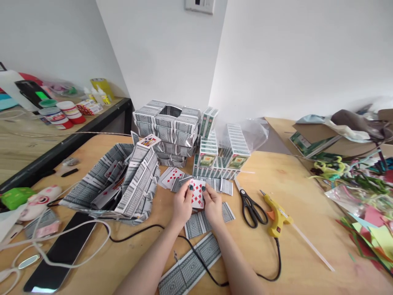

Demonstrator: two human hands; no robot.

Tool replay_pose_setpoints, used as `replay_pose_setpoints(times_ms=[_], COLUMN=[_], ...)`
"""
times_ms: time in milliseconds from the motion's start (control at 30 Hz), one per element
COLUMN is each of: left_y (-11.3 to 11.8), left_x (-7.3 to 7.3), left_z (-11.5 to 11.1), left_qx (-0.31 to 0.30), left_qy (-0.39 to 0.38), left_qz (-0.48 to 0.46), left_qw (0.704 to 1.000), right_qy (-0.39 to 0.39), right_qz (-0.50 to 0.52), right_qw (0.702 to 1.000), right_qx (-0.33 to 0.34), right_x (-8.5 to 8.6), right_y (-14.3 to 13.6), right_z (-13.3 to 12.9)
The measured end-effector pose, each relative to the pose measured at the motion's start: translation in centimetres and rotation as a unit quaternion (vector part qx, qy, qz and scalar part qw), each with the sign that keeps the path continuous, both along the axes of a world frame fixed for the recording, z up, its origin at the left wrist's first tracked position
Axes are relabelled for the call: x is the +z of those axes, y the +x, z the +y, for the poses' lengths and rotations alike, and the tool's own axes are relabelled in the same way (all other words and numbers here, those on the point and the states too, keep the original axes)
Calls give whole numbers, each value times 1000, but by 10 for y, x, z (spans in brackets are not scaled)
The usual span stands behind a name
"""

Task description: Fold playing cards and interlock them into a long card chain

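Note:
A playing card showing the ten of diamonds faces up between my two hands. My left hand is closed on its left edge, thumb on top. On the right edge, my right hand pinches the same card. Whether more cards lie under it I cannot tell. Just behind, a fan of loose cards lies on the table. Below my hands is a strip of joined cards, backs up, with a shorter strip nearer my fingers.
A box built from cards stands left, more cards inside. Behind it rises a stacked card structure. Card packs sit beside that. Scissors and a yellow glue gun lie right; its black cord runs under my arms. A phone lies left.

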State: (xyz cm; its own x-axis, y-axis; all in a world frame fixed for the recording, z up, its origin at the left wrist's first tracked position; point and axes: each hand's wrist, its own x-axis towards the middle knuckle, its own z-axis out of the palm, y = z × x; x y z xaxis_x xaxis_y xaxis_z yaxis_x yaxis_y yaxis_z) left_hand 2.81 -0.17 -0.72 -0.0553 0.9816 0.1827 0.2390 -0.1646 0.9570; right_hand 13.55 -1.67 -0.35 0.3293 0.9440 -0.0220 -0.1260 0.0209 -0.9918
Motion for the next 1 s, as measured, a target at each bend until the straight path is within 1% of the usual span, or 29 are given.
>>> replay_pose_setpoints(times_ms=[67,167,233,400,600,800,933,1000], left_y=[0,-1,-1,0,0,-2,-1,0], left_x=[-1,0,2,2,-1,2,3,2], left_z=[0,-1,-2,-2,-2,-3,-4,-3], left_qx=[8,6,3,10,8,-7,2,13], left_qy=[-3,-1,9,24,29,10,8,6], left_qz=[-9,-3,10,27,14,14,2,-10], left_qw=[1000,1000,1000,999,999,1000,1000,1000], right_qy=[2,30,44,46,45,36,35,28], right_qz=[0,-2,-15,-25,-27,-13,-8,12], right_qw=[1000,999,998,998,998,997,999,999], right_qx=[0,41,50,26,45,60,40,24], right_x=[1,5,7,6,7,8,6,5], right_y=[-2,-3,-4,-6,-8,-7,-8,-8], right_z=[-1,-2,-2,-5,-7,-7,-6,-5])
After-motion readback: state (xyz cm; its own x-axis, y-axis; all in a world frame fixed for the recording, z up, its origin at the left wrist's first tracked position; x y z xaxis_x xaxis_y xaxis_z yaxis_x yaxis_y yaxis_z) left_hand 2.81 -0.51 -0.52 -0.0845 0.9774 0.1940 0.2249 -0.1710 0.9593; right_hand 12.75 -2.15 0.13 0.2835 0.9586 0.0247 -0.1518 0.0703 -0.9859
